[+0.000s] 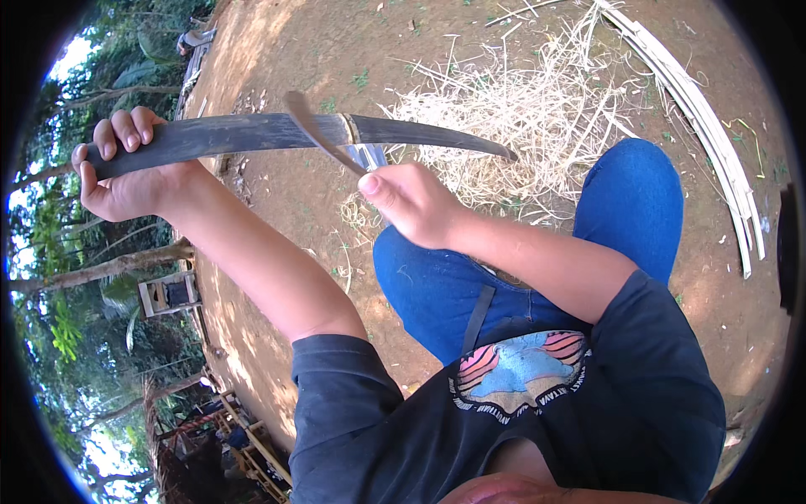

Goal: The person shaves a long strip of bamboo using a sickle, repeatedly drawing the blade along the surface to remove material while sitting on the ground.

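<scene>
Bamboo slat [277, 133] held up in both hands, a knife [367, 156] at its middle.

Long, dark and gently curved, the slat ran from the left hand [126, 172] at the far left across to a tapered tip at the right, raised above the bare dirt ground [277, 50]. The left hand's fingers were curled tight around the slat's broad end. The right hand [411, 202] was clenched around the knife's handle, thumb up, the short bright blade touching the slat near its middle, where a thin peeled strip [315, 130] curled away toward the left. Beyond the slat, on the far right, lay a pile of pale shavings [520, 109], and further right a bundle of long split white strips [714, 143]. Under the right forearm sat the person's knee in blue jeans [630, 202].
</scene>
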{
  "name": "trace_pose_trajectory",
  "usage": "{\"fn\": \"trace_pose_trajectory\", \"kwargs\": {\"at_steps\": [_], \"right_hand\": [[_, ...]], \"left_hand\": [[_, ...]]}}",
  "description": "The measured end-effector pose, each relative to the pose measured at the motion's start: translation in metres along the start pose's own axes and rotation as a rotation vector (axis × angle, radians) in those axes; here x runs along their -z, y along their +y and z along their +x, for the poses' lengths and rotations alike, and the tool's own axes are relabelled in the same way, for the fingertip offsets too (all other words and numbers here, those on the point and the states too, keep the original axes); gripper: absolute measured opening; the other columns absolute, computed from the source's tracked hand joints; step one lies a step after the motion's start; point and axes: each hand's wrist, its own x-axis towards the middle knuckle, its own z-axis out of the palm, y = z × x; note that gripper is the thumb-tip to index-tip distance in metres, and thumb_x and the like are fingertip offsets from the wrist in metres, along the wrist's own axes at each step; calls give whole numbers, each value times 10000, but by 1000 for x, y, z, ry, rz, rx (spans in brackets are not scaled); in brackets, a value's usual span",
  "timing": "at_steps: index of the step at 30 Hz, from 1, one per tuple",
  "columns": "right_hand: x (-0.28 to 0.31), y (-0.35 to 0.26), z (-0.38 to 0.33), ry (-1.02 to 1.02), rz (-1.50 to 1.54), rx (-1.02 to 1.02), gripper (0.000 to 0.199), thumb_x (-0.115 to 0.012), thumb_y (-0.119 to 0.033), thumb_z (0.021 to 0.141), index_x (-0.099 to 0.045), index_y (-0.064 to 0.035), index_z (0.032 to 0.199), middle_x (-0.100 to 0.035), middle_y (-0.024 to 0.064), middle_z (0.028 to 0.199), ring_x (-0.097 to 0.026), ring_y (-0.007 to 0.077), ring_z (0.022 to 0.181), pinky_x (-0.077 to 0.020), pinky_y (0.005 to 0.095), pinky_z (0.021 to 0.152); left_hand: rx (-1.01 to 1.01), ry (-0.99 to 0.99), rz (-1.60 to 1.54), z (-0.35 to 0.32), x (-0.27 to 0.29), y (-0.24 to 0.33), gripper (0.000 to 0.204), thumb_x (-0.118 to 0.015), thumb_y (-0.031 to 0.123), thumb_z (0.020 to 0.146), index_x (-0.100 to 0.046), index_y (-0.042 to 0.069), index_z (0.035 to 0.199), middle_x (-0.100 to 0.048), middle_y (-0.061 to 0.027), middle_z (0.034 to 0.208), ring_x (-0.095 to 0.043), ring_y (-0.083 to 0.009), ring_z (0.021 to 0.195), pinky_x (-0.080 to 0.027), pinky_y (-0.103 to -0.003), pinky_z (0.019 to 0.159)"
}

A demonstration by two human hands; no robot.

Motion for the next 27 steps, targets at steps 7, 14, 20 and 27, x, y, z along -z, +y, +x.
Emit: {"fn": "trace_pose_trajectory", "kwargs": {"at_steps": [7, 14, 20, 27], "right_hand": [[10, 29, -4, 67, 103, -253, 669, -300, -678, 990, -433, -138, 618, -400, -25, 513, -443, 85, 454, -362, 265, 424], [-22, -27, -5, -7, 64, 13, 649, -476, -616, 967, -520, -55, 643, -418, 9, 507, -433, 120, 483, -317, 321, 460], [-30, -21, 4, 73, 6, 63, 638, -507, -622, 949, -573, -50, 673, -439, 21, 494, -469, 168, 453, -332, 339, 449], [-29, 1, 10, 119, 0, -2, 671, -477, -665, 942, -591, -54, 689, -507, 36, 526, -548, 182, 510, -389, 340, 483]], "left_hand": [[50, -138, -107, -1, 10, 9, 188, -544, 283, 816, -666, 144, 851, -520, -27, 674, -470, -174, 532, -368, -287, 483], [119, -263, -174, -5, -10, 8, 161, -570, 277, 798, -666, 150, 826, -542, -11, 681, -478, -155, 540, -381, -278, 503], [147, -228, -157, -1, -13, 13, 133, -602, 268, 741, -655, 154, 786, -553, 4, 663, -484, -152, 510, -372, -285, 486], [158, -241, -128, 3, -9, 15, 123, -607, 269, 724, -654, 163, 766, -563, 2, 658, -504, -154, 515, -374, -291, 485]]}}
